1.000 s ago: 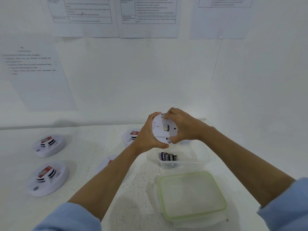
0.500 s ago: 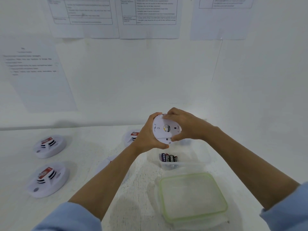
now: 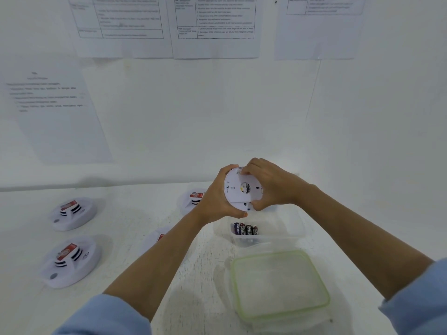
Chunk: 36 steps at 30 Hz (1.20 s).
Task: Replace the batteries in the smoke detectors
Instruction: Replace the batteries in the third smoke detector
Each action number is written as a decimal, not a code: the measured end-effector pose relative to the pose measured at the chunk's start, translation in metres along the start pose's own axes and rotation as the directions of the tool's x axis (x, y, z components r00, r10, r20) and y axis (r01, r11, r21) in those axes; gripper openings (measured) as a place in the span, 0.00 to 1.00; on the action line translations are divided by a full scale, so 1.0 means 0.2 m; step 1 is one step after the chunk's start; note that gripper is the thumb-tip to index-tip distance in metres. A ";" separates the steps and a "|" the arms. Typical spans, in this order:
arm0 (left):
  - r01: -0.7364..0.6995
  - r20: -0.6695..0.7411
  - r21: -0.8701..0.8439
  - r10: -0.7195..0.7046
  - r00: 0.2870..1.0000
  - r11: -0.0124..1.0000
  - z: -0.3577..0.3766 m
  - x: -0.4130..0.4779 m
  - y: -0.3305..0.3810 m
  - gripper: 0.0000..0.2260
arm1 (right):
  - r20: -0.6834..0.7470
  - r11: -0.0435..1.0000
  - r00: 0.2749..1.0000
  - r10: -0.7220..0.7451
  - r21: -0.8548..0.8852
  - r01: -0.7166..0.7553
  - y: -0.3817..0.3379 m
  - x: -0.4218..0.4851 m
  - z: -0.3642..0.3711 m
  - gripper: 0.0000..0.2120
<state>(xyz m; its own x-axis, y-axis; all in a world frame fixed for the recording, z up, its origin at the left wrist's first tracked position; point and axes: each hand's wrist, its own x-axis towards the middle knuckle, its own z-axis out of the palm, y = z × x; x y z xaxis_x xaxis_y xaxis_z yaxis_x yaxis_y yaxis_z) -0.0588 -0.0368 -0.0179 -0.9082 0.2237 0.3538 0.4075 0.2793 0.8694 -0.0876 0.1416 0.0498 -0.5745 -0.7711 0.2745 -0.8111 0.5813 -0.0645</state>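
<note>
Nearest, below the fingers, a clear lid with a green rim (image 3: 278, 284) lay flat on the white table (image 3: 135, 226). Just beyond it stood an open clear plastic container (image 3: 287, 234) holding a row of batteries (image 3: 245, 228), directly under the hands. Above that, the left hand (image 3: 217, 201) gripped a round white smoke detector (image 3: 238, 189) by its left edge, thumb curled at the lower rim, the flat back facing the camera. The right hand (image 3: 273, 187) clasped the opposite edge, fingers (image 3: 249, 169) curled over the top and thumb pinching the bottom. Left of the fingers, other smoke detectors (image 3: 72, 261) lay on the table, one mostly hidden behind the left forearm. Printed sheets (image 3: 215, 25) hung on the wall beyond.
</note>
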 end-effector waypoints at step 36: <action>-0.041 -0.067 -0.036 0.038 0.997 0.999 -0.01 -0.24 0.07 0.48 | 0.015 0.964 0.974 0.228 0.135 -0.228 -0.15 -0.29 0.00 0.31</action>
<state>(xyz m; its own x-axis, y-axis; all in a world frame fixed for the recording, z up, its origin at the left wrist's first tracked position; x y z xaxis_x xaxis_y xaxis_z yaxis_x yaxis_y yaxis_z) -0.0104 -0.0459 -0.0208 -0.8963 0.1713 0.4091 0.4405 0.2360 0.8662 -0.0296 0.1693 0.0363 -0.7458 -0.6221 0.2384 -0.6661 0.7013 -0.2539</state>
